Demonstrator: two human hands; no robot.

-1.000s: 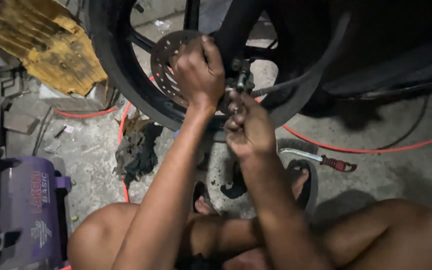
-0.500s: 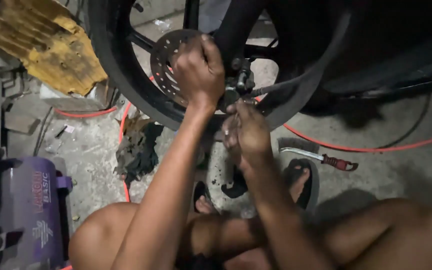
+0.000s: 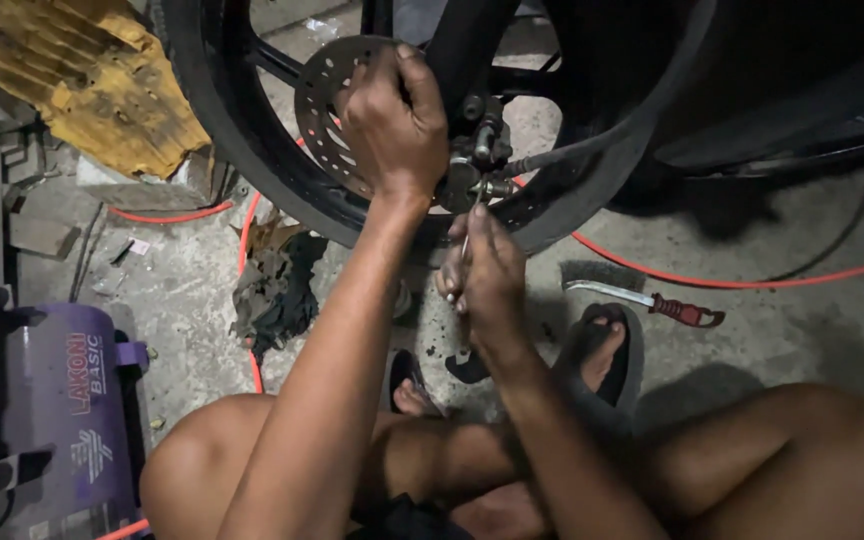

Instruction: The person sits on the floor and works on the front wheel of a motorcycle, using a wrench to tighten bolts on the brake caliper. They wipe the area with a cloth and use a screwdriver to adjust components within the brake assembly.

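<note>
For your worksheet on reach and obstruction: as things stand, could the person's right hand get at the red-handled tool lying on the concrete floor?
Probably yes. The red-handled tool lies in the open on the floor, just right of the right hand, with nothing over it. But that hand is gripping a thin metal tool at the brake caliper, and would have to let go first.

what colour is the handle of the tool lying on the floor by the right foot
Red: the metal tool with a red handle lies on the grey concrete floor, clearest in the head view.

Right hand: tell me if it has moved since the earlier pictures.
Yes. The right hand has dropped away from the caliper, down toward the sandal, still gripping a thin tool.
</note>
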